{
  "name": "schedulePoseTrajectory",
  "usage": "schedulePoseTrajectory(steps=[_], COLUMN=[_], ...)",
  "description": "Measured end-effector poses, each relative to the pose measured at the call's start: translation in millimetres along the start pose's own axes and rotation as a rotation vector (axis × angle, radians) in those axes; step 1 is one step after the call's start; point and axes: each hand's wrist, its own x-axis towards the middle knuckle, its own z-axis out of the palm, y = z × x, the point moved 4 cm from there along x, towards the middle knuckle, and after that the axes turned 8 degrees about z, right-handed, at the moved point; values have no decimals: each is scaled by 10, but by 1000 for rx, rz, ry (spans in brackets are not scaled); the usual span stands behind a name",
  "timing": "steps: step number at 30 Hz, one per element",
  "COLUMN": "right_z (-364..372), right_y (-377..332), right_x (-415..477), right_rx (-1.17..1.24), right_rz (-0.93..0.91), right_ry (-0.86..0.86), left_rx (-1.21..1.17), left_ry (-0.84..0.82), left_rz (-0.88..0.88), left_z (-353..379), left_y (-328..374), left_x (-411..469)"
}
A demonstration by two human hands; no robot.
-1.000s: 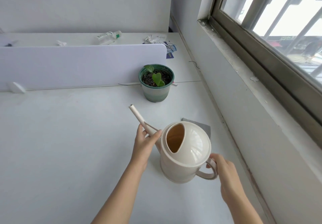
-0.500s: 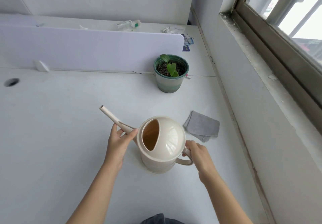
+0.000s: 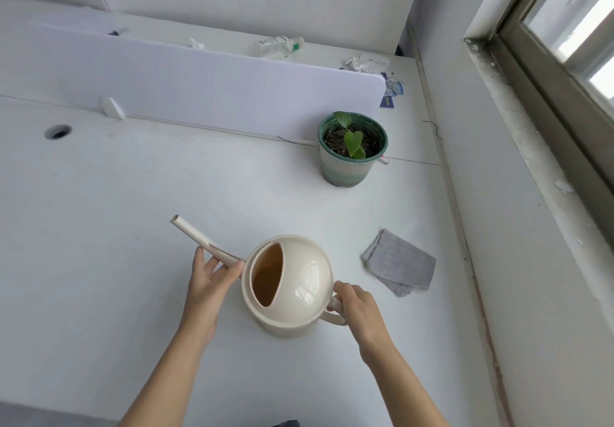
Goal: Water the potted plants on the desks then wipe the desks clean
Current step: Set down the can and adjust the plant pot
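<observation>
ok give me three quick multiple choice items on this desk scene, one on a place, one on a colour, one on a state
1. Where is the cloth relative to the can?
A. on the window side of it
B. under it
C. behind the divider

2. What colour is the pot rim?
A. red
B. green
C. black

3. What does the right hand hold?
A. the cloth
B. the pot
C. the can's handle

Answers: 1 A, the cloth lies flat on the desk between can and wall. 2 B, a green rim rings the soil. 3 C, its grip wraps the handle while the left hand steadies the spout.
</observation>
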Motion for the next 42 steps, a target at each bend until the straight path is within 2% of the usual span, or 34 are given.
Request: schedulePoseTrajectory(steps=[3,5,7,10,14,20,26,30,33,38,42], right_z=[-44,-85,-164,-368,-696,-1010,-1033,-949,-834,-747,-808], right_y=[20,26,-39,-307,-851,-1416,-1575,-1464,-1424,-1440,-1520], right_x=[68,117,172,324,730,1352,1780,2050,2155,2232,2228], right_rx=[-1,-46,-117,-64,72,214,350,455,475,476,433], right_rz=[34,45,33,-20,-148,-241,-247,-230,-272,-293,-309], right_ry=[-10,-6,39,154,260,361,339,416,462,542,507], left_rx=[141,339,501,492,333,213,175,154,153,48,14], left_ry=[39,171,304,362,185,-62,-243,-380,-413,-396,-416], left_rz=[-19,-29,56,234,285,176,123,67,6,82,71], left_z=[-6,-58,-99,24,575,1442,1947,2111,2110,2228,2214], left_y=[25,120,318,685,1052,1118,860,664,457,623,524], left_x=[-27,-61,-103,-38,487,1390,2003,2296,2489,2309,2241])
